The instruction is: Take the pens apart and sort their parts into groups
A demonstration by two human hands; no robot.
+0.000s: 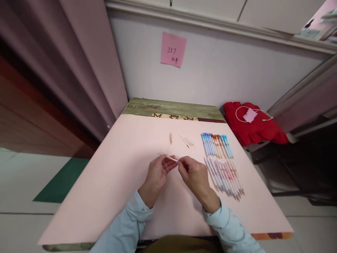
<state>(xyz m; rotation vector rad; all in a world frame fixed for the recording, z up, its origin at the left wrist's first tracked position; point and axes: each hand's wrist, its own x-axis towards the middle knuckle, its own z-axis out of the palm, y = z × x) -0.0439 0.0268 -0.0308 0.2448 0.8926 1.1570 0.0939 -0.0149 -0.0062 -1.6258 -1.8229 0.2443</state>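
My left hand [157, 173] holds a slim white pen refill [171, 158] between thumb and fingers, above the middle of the table. At the refill's right end, the fingers of my right hand [195, 173] are pinched together; the tip inside them is hidden. A faint translucent piece [162, 154] shows past my left fingertips, too blurred to name. Beyond my hands lie another white refill [184, 140] with a dark tip, a small pile of clear pieces [190, 142] and a short beige-pink pen part [171, 138].
On the right lies a row of blue and brown pens [216, 146], with a row of pale, clear-barrelled pens [225, 177] nearer me. Pale pink sheeting covers the table [105, 182]. Red cloth [258, 130] with a white cable sits beyond the right edge. A wall stands behind.
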